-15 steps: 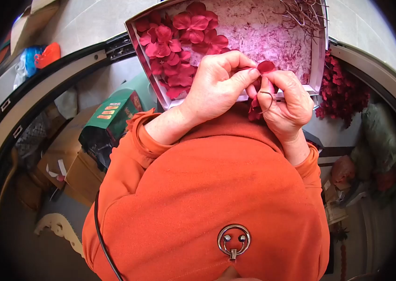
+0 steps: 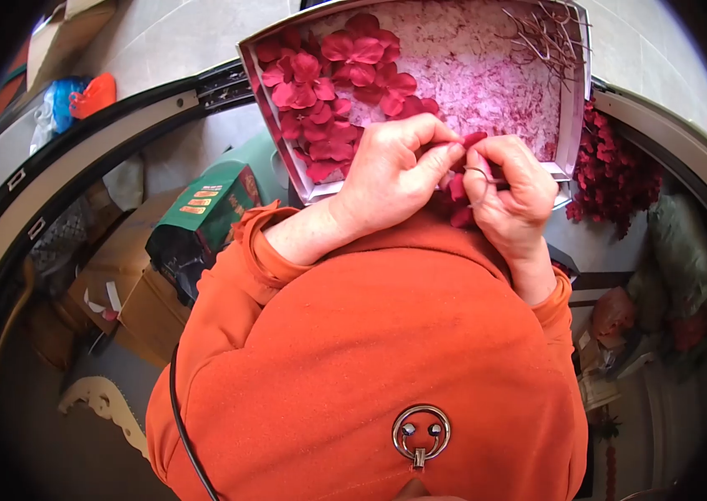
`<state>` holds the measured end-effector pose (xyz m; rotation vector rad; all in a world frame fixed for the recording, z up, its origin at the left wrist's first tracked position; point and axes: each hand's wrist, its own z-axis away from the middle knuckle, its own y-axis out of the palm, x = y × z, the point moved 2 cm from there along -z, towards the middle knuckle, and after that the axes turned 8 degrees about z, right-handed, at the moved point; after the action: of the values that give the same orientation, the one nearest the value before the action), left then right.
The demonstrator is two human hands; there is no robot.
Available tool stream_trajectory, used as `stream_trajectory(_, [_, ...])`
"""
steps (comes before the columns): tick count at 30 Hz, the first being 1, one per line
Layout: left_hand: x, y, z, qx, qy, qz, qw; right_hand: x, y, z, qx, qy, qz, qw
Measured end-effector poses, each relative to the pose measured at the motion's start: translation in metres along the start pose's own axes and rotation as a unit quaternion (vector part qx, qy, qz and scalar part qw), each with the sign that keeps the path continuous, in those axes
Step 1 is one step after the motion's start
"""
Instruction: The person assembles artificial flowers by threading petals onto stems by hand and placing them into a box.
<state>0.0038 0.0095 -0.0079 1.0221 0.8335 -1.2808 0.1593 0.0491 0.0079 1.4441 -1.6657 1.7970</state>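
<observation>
My left hand [image 2: 395, 167] and my right hand [image 2: 514, 188] meet at the front edge of a shallow box [image 2: 566, 134]. Both have their fingertips pinched on a dark red fabric flower [image 2: 458, 190], whose petals show between and below them. A thin brown stem [image 2: 480, 172] curves out by the fingers of my right hand. Inside the box, several red fabric flowers [image 2: 353, 52] lie at the left. A tangle of thin brown stems [image 2: 547, 40] rests in its far right corner. My fingers partly hide the held flower.
Right of the box hangs a thick bunch of dark red flowers [image 2: 616, 171]. To the left stand a green printed box [image 2: 203, 203] and a cardboard carton [image 2: 149, 313]. Farther off are blue and red plastic bags [image 2: 93, 97]. A greenish plastic bag [image 2: 681, 242] is at the right.
The box appears a little lower and farther right in view. The flower's upper petal has sunk behind my fingertips, and my right hand has turned slightly. Both hands keep their pinch.
</observation>
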Motion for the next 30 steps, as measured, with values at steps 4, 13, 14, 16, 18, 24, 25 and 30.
stream_trajectory(4, [-0.003,-0.005,0.009,-0.003,-0.012,-0.008,1.0,0.003,-0.016,-0.005,-0.036,-0.007,-0.047,0.998])
stream_trajectory(13, [-0.022,-0.039,0.002,0.005,0.183,-0.267,0.946,-0.001,-0.021,0.0,0.09,0.02,-0.133,0.987])
stream_trajectory(14, [-0.026,-0.046,-0.001,-0.025,0.219,-0.337,0.915,0.0,-0.02,0.001,0.091,0.02,-0.133,0.987])
stream_trajectory(16, [-0.023,-0.048,-0.003,-0.048,0.211,-0.381,0.899,0.001,-0.017,0.003,0.113,0.053,-0.055,0.991])
stream_trajectory(18, [-0.026,-0.041,-0.005,-0.028,0.221,-0.517,0.827,0.006,-0.016,0.0,0.119,0.057,-0.038,0.991])
stream_trajectory(24, [-0.013,-0.032,-0.011,-0.032,0.235,-0.515,0.824,0.008,-0.01,-0.002,0.076,0.07,-0.001,0.995])
stream_trajectory(25, [-0.014,-0.033,-0.011,-0.047,0.248,-0.483,0.838,0.009,-0.01,-0.002,0.07,0.082,-0.004,0.994])
stream_trajectory(30, [-0.015,-0.038,-0.013,-0.109,0.268,-0.344,0.893,0.006,-0.004,-0.003,0.058,0.093,-0.023,0.994])
